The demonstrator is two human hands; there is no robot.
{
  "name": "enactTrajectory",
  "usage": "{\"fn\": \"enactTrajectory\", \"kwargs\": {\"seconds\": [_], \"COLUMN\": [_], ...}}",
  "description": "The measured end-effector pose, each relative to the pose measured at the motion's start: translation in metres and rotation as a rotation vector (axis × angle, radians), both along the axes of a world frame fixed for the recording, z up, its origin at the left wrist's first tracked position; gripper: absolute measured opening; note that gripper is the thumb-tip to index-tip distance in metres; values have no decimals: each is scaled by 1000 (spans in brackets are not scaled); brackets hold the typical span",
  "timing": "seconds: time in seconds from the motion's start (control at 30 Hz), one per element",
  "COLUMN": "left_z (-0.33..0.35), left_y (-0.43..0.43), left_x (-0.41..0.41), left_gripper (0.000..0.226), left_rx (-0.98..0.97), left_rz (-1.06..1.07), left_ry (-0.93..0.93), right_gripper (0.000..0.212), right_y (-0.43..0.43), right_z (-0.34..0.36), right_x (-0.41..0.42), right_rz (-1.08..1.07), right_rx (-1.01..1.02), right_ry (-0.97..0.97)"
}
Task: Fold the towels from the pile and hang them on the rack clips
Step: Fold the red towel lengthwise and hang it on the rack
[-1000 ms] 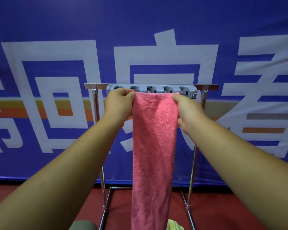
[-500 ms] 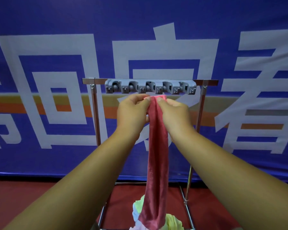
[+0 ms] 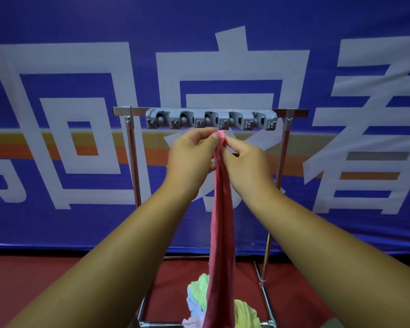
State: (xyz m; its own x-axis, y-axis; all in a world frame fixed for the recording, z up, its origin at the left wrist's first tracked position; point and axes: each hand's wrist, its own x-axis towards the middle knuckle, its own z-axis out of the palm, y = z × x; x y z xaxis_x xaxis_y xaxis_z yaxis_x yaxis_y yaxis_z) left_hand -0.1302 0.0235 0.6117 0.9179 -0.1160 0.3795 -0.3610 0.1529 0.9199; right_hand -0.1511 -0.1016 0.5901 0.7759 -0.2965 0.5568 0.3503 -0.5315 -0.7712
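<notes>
Pink towel: top edge is pinched between both hands, and the rest hangs straight down in a narrow, rope-like column.

Left hand: thumb and forefinger are closed on the bunched tip from the left. Right hand: fingers are curled on the same tip from the right. The two hands almost touch, with nothing else held.

Change noted: a second ago the towel was held spread flat, hands well apart, up against the grey clip strip. It has since been gathered inward and lowered slightly, so the tip now sits just beneath the strip, right of its middle, not yet seated in any clip.

All clips on the strip are seen unoccupied. The strip is mounted on the top bar of the metal rack.

Judgement: folding of this towel seems done, and the bunched tip is being readied to be pushed up into a clip.

Pile of towels: pale green, white and yellow pieces lie low inside the rack base, behind the hanging end. More towels remain to be hung.
</notes>
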Motion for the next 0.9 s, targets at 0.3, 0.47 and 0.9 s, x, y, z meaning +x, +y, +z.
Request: {"fn": "enactTrajectory", "kwargs": {"seconds": [0.3, 0.47, 0.9], "left_z": [6, 17, -3], "left_y": [9, 19, 36], "left_x": [2, 6, 36], "left_gripper": [17, 19, 24], "left_rx": [48, 21, 50], "left_rz": [-31, -82, -83], "left_ry": [-31, 16, 9], "right_gripper": [38, 60, 11], "right_y": [-8, -15, -18], "right_z": [-3, -7, 8], "right_x": [6, 14, 17], "right_rz": [113, 297, 299], "right_rx": [263, 487, 270], "right_ry": [69, 198, 108]}}
